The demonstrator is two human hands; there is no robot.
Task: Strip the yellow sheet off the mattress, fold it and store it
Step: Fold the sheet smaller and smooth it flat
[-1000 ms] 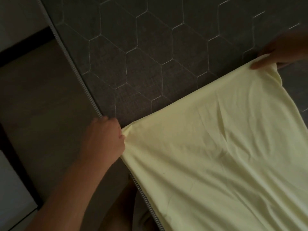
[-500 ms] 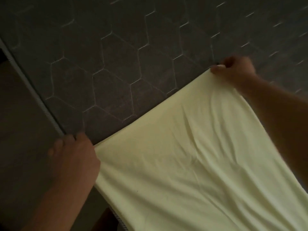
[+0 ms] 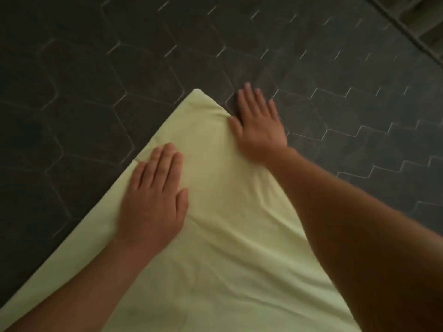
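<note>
The pale yellow sheet (image 3: 215, 236) lies folded on the dark grey mattress (image 3: 96, 80), its far corner pointing away from me at the centre of the view. My left hand (image 3: 153, 195) presses flat on the sheet near its left edge, fingers straight. My right hand (image 3: 259, 123) lies flat with straight fingers at the sheet's right edge just behind the corner, the thumb on the fabric and the fingers on the bare mattress. Light creases run across the sheet between my forearms.
The mattress top has a stitched hexagon pattern and spreads bare to the left, far side and right of the sheet. Its piped edge (image 3: 407, 34) crosses the top right corner, with a lighter surface beyond it.
Both hands have let go of the sheet's corners and now lie flat on it. The view has swung toward the sheet's corner, and the mattress's left edge and the floor have left the view.
</note>
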